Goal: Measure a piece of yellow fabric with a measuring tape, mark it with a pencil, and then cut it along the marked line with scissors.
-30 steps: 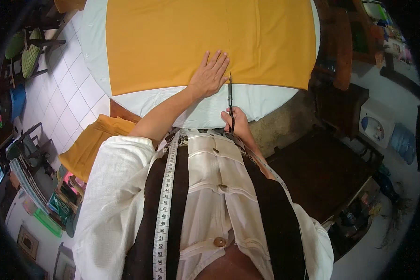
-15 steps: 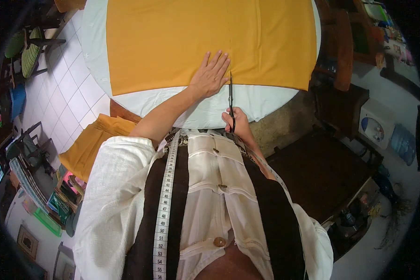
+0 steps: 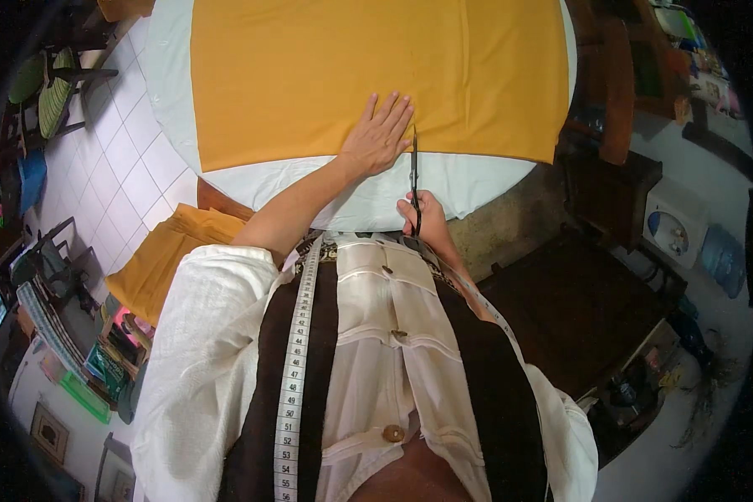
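Observation:
A wide mustard-yellow cloth lies spread over a table with a pale cover. Flat on the cloth near its front edge rests my left hand, fingers stretched out. Just to its right, the long dark blades of a pair of scissors reach over the cloth's near edge, tips pointing away from me. My right hand is closed around the scissors' handles, low at the table's front rim. A white tape measure hangs round my neck, down both sides of my front.
More yellow cloth lies folded at the left, below the table rim. A dark wooden table stands close on my right. Green-seated chairs are on the tiled floor at far left; a wooden chair stands right of the table.
Almost nothing differs. Both hands and the scissors stay at the same place on the cloth.

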`<state>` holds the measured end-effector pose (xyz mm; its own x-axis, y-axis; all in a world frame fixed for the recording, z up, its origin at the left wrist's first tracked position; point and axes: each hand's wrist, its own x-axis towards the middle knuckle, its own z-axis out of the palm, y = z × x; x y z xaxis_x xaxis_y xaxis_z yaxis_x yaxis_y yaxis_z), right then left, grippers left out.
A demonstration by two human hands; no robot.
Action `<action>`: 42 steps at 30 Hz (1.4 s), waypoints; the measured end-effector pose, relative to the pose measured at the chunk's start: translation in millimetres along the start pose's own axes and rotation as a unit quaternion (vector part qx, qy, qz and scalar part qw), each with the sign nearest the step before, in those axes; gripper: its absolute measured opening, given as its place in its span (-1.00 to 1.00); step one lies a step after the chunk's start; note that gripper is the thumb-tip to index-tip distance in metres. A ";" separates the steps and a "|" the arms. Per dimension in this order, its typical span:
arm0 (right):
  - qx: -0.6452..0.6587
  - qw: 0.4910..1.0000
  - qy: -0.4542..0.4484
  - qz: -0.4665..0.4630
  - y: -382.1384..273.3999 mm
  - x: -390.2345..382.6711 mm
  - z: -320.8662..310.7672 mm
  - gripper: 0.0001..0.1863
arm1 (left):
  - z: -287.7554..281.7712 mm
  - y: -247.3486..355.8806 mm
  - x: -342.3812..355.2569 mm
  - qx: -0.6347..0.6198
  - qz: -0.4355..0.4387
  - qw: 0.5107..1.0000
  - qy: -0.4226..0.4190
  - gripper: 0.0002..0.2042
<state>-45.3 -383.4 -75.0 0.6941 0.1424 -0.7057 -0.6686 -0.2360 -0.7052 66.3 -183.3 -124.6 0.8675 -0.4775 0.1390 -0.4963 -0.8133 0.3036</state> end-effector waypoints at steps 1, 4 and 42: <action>0.000 1.000 0.000 -0.002 -0.4 2.5 -0.2 -0.60 | -0.8 0.5 0.4 0.002 0.000 1.000 -0.002 -0.38; -0.002 1.000 -0.001 -0.007 -2.8 4.3 0.1 -0.59 | -2.3 1.6 0.9 0.005 -0.002 1.000 -0.006 -0.38; 0.015 1.000 -0.007 0.015 -12.5 -5.7 2.3 -0.60 | -10.0 -3.3 2.1 -0.017 -0.023 1.000 -0.004 -0.26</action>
<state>-41.5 -379.0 -62.3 0.6695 0.1497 -0.7276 -0.6971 -0.2114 -0.6850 70.1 -178.2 -115.9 0.8893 -0.4425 0.1158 -0.4540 -0.8233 0.3406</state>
